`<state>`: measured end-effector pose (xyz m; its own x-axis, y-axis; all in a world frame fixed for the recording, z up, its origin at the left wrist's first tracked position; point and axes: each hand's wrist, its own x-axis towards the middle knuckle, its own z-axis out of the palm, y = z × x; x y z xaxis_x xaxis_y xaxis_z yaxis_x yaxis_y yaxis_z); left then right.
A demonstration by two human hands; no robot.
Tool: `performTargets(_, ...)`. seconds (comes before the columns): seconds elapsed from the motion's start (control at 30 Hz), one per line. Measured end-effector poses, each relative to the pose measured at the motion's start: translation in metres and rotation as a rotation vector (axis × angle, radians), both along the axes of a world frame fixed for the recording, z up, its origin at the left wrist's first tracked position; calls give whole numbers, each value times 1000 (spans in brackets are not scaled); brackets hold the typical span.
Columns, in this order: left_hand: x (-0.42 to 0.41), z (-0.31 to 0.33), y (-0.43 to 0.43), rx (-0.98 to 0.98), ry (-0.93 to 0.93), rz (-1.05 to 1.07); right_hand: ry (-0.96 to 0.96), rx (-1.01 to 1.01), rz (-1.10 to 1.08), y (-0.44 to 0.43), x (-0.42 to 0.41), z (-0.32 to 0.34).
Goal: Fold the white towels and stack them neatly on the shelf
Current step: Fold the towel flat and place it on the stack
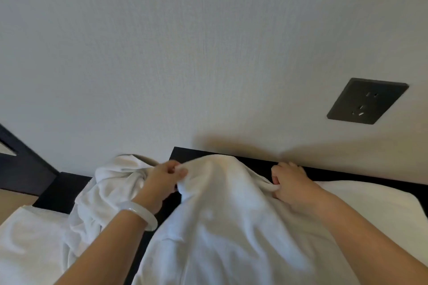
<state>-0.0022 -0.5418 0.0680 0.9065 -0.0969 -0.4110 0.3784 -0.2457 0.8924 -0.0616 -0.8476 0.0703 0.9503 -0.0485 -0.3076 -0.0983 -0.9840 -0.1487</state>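
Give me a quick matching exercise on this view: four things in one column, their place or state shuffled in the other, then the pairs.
1 left hand
2 right hand
3 crumpled towel
4 wall socket

A dark, on the wall at upper right
B grips the right edge of the held towel
C lies bunched at the left
D wears a pale bangle, pinches the held towel

Pairs: 1-D, 2-B, 3-C, 4-A
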Motion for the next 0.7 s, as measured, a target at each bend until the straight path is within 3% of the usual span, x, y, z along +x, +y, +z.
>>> performTargets(0.07, 21, 9, 9, 40, -145, 48, -6, 218, -62, -10, 2, 3)
performTargets(0.13, 44, 22, 16, 250, -338, -2, -94, 349, -133, -19, 6, 12)
performTargets(0.2, 61, 38, 15, 448, -476, -72, -255, 337, -142, -23, 11, 21)
performTargets(0.27, 72, 47, 10, 527, -546, -143, -398, 232, -115, -21, 13, 27)
performTargets(0.4, 75, 28, 11, 652, -521, -264, -467, -36, -65, -22, 10, 13)
performTargets(0.7, 70, 4, 21, 896, -610, -643, -283, 85, -82, -20, 6, 4)
